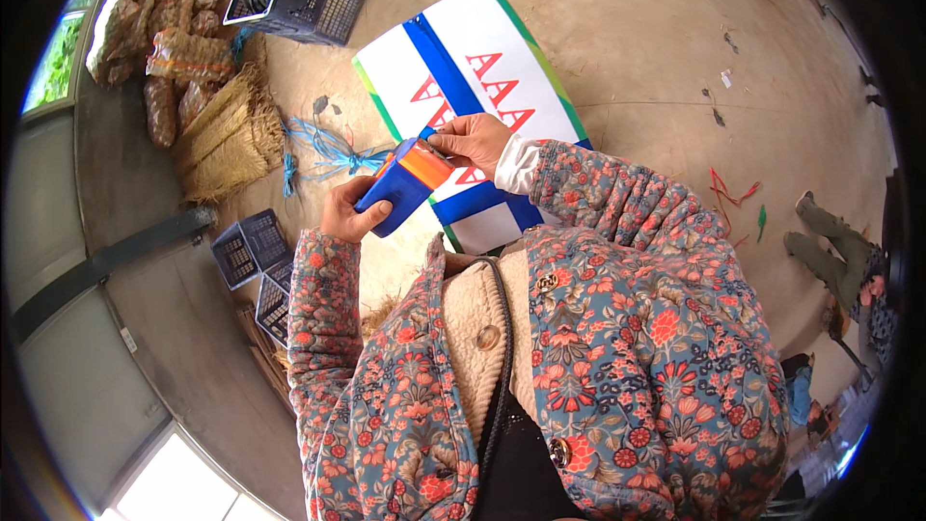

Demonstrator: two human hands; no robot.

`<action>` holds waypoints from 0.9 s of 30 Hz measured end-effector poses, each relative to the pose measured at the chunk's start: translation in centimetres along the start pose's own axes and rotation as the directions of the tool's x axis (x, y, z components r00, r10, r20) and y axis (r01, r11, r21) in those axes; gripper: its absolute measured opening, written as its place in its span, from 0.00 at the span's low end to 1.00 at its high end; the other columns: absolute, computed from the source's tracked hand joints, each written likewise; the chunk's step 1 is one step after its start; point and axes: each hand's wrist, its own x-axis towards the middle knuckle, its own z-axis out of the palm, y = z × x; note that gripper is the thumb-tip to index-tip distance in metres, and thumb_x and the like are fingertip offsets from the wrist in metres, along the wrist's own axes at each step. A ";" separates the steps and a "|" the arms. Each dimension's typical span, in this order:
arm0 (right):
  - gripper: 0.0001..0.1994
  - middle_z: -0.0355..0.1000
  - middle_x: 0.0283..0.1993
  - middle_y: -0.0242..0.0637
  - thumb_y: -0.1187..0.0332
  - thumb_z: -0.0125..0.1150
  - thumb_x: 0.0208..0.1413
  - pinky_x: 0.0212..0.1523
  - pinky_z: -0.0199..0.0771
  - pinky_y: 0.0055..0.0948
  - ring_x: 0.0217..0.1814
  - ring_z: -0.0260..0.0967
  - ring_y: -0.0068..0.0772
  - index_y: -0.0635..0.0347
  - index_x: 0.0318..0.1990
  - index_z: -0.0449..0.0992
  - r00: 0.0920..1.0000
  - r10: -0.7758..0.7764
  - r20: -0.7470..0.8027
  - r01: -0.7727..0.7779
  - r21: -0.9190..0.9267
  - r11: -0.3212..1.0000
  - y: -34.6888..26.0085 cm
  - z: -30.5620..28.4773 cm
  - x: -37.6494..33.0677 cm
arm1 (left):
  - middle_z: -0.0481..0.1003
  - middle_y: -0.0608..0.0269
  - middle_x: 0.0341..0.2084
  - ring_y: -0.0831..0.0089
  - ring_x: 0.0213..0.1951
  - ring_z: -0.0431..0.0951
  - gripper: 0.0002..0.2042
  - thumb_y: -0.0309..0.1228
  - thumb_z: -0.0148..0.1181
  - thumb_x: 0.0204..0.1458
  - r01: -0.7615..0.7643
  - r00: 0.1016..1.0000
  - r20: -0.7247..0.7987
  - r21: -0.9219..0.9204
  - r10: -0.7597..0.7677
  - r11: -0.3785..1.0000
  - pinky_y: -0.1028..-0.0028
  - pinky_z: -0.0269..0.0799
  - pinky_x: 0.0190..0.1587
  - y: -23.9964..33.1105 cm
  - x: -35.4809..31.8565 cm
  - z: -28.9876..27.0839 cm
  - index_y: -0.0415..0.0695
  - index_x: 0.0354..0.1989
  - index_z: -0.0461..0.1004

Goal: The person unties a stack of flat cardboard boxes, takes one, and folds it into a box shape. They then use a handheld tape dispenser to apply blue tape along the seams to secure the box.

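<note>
A flowered jacket (pixel 617 347) fills the foreground. Left hand (pixel 347 212) grips a blue-and-orange folded carton (pixel 405 183) from below; right hand (pixel 473 140) pinches its top edge. It looks light, stiff, easily creased; best held by the edges.

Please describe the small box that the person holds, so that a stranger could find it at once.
Start at the large white cardboard sheet with blue stripes lying on the concrete floor. Just above its lower end, the left hand and right hand hold a small box. It alone is deep blue with an orange top.
</note>
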 end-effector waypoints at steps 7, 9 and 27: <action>0.16 0.76 0.32 0.37 0.61 0.62 0.52 0.35 0.74 0.24 0.32 0.72 0.25 0.67 0.38 0.78 0.886 -0.420 -0.196 0.232 -0.597 0.768 -5.2 -7.2 3.7 | 0.76 0.60 0.28 0.77 0.30 0.75 0.23 0.42 0.63 0.44 0.171 0.985 -0.014 0.138 -0.171 0.975 0.75 0.72 0.33 -0.2 5.2 -5.7 0.32 0.40 0.74; 0.17 0.77 0.32 0.41 0.59 0.63 0.51 0.35 0.75 0.27 0.31 0.74 0.29 0.67 0.38 0.78 0.798 -0.474 -0.372 0.091 -0.703 0.705 -9.1 -12.4 5.2 | 0.76 0.62 0.27 0.78 0.28 0.74 0.23 0.42 0.63 0.45 0.284 0.958 -0.023 0.196 -0.285 0.939 0.75 0.71 0.32 -1.3 6.5 -10.5 0.32 0.40 0.74; 0.26 0.72 0.46 0.50 0.50 0.63 0.45 0.50 0.68 0.34 0.49 0.70 0.47 0.62 0.46 0.74 0.691 -0.382 -0.614 -0.535 -0.789 0.301 -7.6 -26.4 12.2 | 0.76 0.41 0.34 0.52 0.39 0.77 0.35 0.61 0.53 0.43 0.344 0.786 -0.050 0.864 -0.617 0.368 0.62 0.71 0.42 -18.1 20.6 -0.5 0.34 0.38 0.76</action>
